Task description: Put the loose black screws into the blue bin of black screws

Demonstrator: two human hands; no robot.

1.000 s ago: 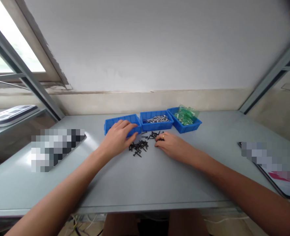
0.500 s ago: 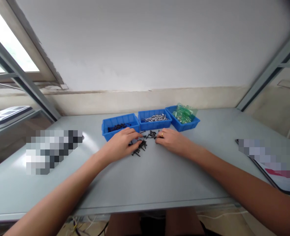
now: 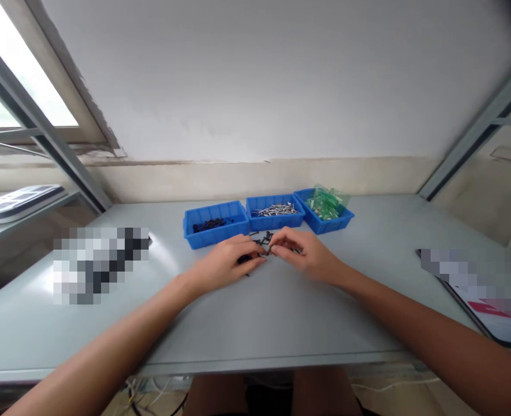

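Loose black screws (image 3: pixel 263 236) lie on the grey table between my hands, partly covered by the fingers. My left hand (image 3: pixel 233 260) is curled over the left part of the pile. Its thumb and fingertips are drawn close together around black screws, most of them hidden below the hand. My right hand (image 3: pixel 301 252) pinches a small black screw between thumb and index finger, right beside the left fingertips. Behind my hands stands a blue bin (image 3: pixel 216 236) with black screws inside.
The middle blue bin (image 3: pixel 278 221) contains silver screws or nails. At the right, another blue bin (image 3: pixel 331 225) holds green plastic packets (image 3: pixel 324 202). A blurred-out item lies on the left of the table, and a flat dark-edged device (image 3: pixel 493 323) on the right.
My right hand has come nearer and turned so its thumb and index finger meet. My left hand has shifted right over the pile, its thumb and fingers closer together.
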